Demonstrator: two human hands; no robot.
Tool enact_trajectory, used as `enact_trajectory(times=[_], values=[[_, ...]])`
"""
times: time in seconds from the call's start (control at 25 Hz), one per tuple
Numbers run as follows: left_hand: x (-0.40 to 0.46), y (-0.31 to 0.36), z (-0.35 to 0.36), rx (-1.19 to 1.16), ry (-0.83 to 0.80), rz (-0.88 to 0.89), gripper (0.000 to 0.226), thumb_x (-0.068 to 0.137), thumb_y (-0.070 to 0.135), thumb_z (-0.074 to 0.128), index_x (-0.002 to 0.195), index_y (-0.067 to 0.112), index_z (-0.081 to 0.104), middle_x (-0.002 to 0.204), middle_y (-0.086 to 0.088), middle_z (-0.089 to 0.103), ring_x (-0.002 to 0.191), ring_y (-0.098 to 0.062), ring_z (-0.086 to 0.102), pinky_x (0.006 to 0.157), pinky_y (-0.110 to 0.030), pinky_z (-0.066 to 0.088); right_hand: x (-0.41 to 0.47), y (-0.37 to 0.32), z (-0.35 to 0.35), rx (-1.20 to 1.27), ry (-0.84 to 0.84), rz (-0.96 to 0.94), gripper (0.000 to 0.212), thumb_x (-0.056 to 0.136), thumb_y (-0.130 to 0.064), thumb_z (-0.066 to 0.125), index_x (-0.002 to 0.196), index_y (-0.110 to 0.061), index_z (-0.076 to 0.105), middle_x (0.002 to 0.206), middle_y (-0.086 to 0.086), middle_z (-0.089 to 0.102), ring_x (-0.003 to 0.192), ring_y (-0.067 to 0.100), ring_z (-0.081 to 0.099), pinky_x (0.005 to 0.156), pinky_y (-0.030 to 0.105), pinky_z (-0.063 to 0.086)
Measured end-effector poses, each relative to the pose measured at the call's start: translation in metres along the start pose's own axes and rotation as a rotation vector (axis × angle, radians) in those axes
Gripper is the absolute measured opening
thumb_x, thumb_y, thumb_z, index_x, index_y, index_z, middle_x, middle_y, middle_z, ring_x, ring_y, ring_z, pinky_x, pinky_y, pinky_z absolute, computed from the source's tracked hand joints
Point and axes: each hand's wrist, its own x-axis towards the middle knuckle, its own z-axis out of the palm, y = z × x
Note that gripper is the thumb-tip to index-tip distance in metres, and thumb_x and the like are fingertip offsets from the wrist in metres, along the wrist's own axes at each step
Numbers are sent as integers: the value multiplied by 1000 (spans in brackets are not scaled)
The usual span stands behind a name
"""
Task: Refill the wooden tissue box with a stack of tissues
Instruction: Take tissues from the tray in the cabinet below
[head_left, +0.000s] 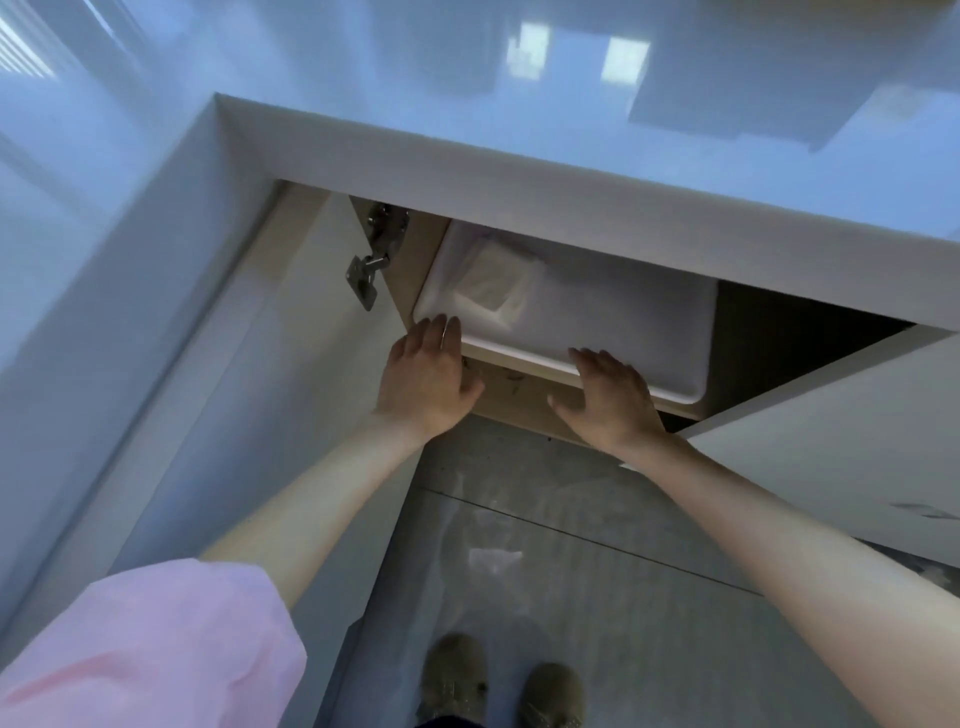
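Hands are seen laid on the near rim of a white plastic bin (613, 312) that sits in an open cabinet under a glossy white countertop (519, 130). The left hand (427, 375) is placed at the bin's seven o'clock corner, fingers extended and close together over the rim, nothing clasped. The right hand (609, 397) is spread at the bin's five o'clock, fingertips bent over the rim's edge; how far they curl inside cannot be told. A pack of tissues (500, 283) in clear wrap is seen lying in the bin at its ten o'clock end, partly hidden by the countertop's overhang. The wooden tissue box is nowhere visible. The bin's far side is cut off by the counter. A metal hinge (375, 254) is mounted on the open cabinet door (291, 389) at nine o'clock.
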Motion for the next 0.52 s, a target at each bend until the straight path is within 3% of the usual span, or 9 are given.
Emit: enact_trajectory(times=[0.16, 0.4, 0.52], values=[[35, -10, 17, -64, -8, 25, 61, 93, 30, 41, 142, 0, 21, 150, -18, 27, 139, -31, 24, 113, -38, 24, 42, -1, 13, 263, 54, 54, 56, 94, -32, 46, 143, -9, 30, 147, 12, 39, 133, 29, 39, 109, 35, 33], [99, -25, 41, -279, -57, -15, 59, 95, 29, 40, 143, 3, 19, 152, -15, 23, 138, -31, 26, 112, -37, 26, 103, -5, 23, 545, 106, 209, 39, 96, -27, 43, 124, -2, 52, 133, 14, 54, 122, 27, 49, 101, 28, 35], [122, -26, 50, -301, -1, -54, 54, 95, 28, 41, 141, 4, 27, 149, -16, 31, 134, -31, 34, 110, -36, 30, 128, -7, 29, 730, 118, 292, 32, 94, -23, 46, 107, 1, 62, 115, 18, 61, 99, 26, 54, 91, 29, 40]])
